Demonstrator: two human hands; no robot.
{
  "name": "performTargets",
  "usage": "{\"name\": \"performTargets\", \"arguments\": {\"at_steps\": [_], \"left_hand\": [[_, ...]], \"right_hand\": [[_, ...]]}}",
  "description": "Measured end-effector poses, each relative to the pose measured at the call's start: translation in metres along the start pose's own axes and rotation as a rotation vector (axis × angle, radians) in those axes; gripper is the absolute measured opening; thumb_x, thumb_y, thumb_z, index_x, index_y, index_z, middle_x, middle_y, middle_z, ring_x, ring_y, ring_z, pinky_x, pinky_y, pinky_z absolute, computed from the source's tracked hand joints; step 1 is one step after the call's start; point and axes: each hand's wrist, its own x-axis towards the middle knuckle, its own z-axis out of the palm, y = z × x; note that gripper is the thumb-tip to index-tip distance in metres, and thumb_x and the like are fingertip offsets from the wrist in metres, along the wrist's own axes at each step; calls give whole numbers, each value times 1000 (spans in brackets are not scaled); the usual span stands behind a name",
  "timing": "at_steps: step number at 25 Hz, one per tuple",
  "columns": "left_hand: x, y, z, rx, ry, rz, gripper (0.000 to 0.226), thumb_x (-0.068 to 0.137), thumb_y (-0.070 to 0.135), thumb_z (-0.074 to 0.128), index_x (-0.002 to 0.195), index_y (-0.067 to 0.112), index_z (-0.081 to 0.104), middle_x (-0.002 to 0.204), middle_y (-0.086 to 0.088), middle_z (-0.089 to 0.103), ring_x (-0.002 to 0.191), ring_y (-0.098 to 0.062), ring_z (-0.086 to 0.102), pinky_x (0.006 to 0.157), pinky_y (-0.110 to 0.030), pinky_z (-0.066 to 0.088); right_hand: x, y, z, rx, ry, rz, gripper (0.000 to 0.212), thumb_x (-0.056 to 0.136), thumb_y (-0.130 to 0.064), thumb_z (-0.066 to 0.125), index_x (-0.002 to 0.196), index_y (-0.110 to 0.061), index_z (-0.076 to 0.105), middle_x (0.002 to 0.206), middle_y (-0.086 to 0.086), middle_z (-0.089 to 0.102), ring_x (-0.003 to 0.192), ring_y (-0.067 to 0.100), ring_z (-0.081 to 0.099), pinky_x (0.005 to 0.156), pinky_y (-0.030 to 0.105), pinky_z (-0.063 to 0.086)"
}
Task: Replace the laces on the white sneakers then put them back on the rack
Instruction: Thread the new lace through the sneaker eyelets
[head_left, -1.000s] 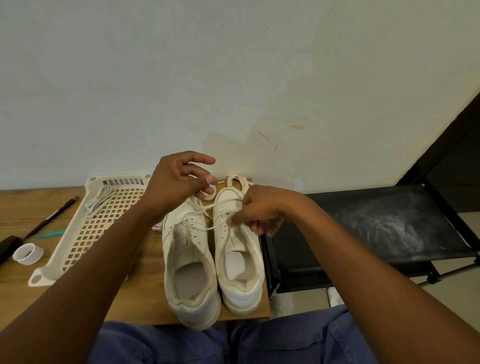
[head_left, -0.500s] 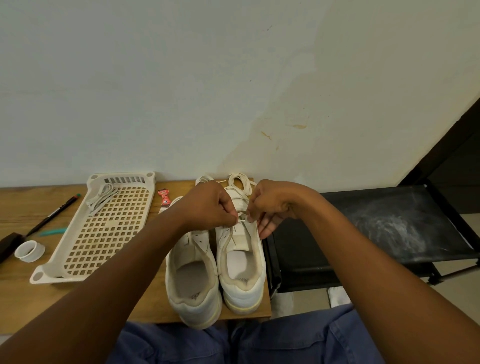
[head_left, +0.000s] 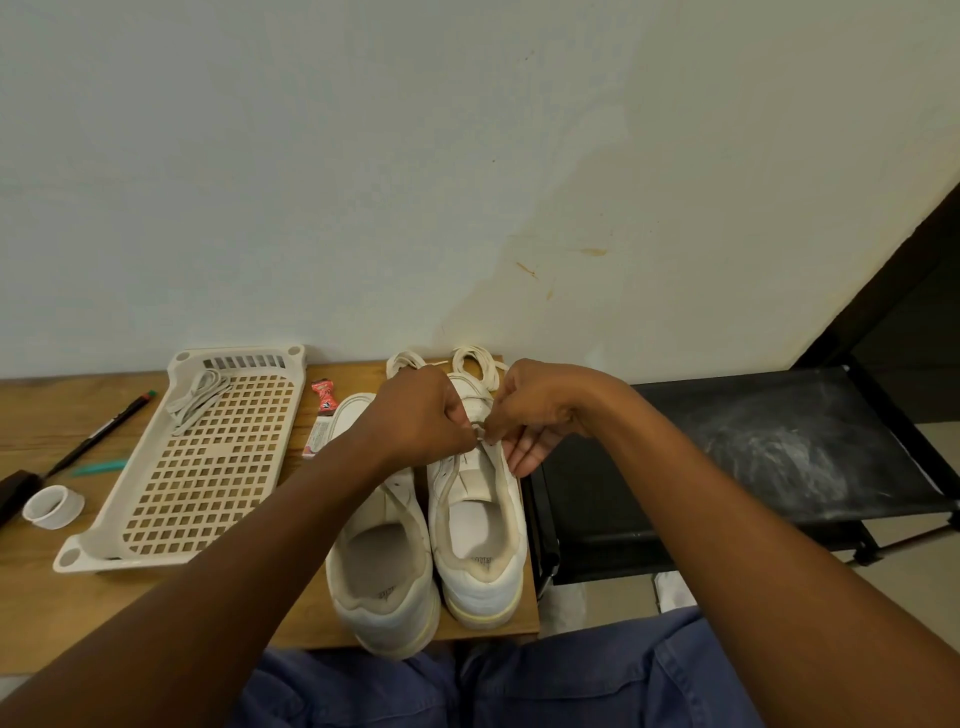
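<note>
Over right sneaker (head_left: 475, 525): left hand (head_left: 415, 415), right hand (head_left: 535, 410) pinch lace (head_left: 480, 431) between them, both grips clamped.

2 white sneakers (head_left: 431, 545) upright, side-by-side.

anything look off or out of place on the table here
A red wrapper lies loose on the wooden table between the white tray and the left sneaker. That sneaker's heel overhangs the table's front edge. Nothing looks spilled or damaged.
</note>
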Motion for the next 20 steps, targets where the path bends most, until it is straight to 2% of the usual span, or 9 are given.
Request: {"name": "performTargets", "arguments": {"at_steps": [6, 8, 11, 14, 16, 17, 18, 19, 20], "left_hand": [[1, -4, -4, -37, -29, 66, 3, 78, 28, 78, 81, 26, 78, 69, 10, 70, 66, -5, 62, 70, -32, 58], [2, -11, -11, -67, -69, 84, 28, 74, 40, 84, 97, 32, 71, 88, 13, 67, 78, -3, 59, 73, -28, 52], [2, -23, -18, -47, -200, 96, 83, 67, 58, 85, 138, 33, 50, 131, 13, 54, 116, -8, 53, 98, -32, 48], [1, -30, -21, -94, -243, 103, 102, 72, 58, 85, 154, 32, 30, 150, 13, 40, 135, -10, 42, 110, -33, 40], [0, -28, -22, -106, -265, 100, 102, 74, 56, 84, 155, 33, 26, 149, 16, 36, 133, -7, 38, 105, -28, 37], [0, -26, -22, -114, -283, 88, 103, 74, 55, 83, 156, 34, 25, 149, 16, 36, 131, -7, 38, 103, -26, 37], [0, -26, -22, -115, -297, 71, 104, 74, 56, 83, 156, 33, 24, 150, 15, 35, 131, -7, 39, 102, -25, 37], [1, -28, -21, -117, -302, 57, 105, 74, 58, 83, 157, 33, 23, 152, 15, 34, 131, -7, 39, 102, -26, 37], [1, -29, -21, -113, -310, 43, 107, 73, 58, 82, 157, 32, 22, 153, 15, 34, 132, -7, 38, 103, -26, 36]], "right_hand": [[5, 4, -2, -55, 47, -52, 21, 100, -6, 66, 114, 9, 69, 91, 19, 73, 81, 28, 74, 80, 40, 64], [3, 3, -2, -98, 74, -101, 13, 97, -6, 67, 105, 5, 71, 80, 14, 71, 70, 23, 70, 76, 37, 63], [0, 3, -4, -131, 220, -197, 18, 96, -11, 65, 98, 5, 73, 79, 12, 75, 73, 25, 74, 78, 39, 63], [-1, 1, -8, 152, 297, -361, 21, 102, -13, 53, 99, 3, 66, 87, 15, 78, 83, 31, 77, 82, 45, 62], [-5, -6, -15, 681, 208, -490, 14, 103, -9, 42, 95, -7, 53, 79, 15, 71, 63, 27, 68, 61, 40, 61], [-9, -9, -19, 877, 176, -532, 14, 101, -8, 41, 89, -12, 48, 72, 10, 62, 52, 19, 54, 49, 32, 49], [-9, -10, -23, 942, 181, -560, 16, 99, -8, 42, 84, -15, 45, 67, 5, 52, 47, 14, 39, 43, 26, 35], [-8, -9, -26, 833, 247, -573, 17, 96, -10, 45, 80, -14, 47, 63, 2, 46, 45, 12, 32, 41, 25, 28], [-5, -7, -26, 553, 356, -573, 17, 94, -12, 51, 78, -10, 52, 61, 2, 49, 43, 13, 36, 39, 26, 31]]}}
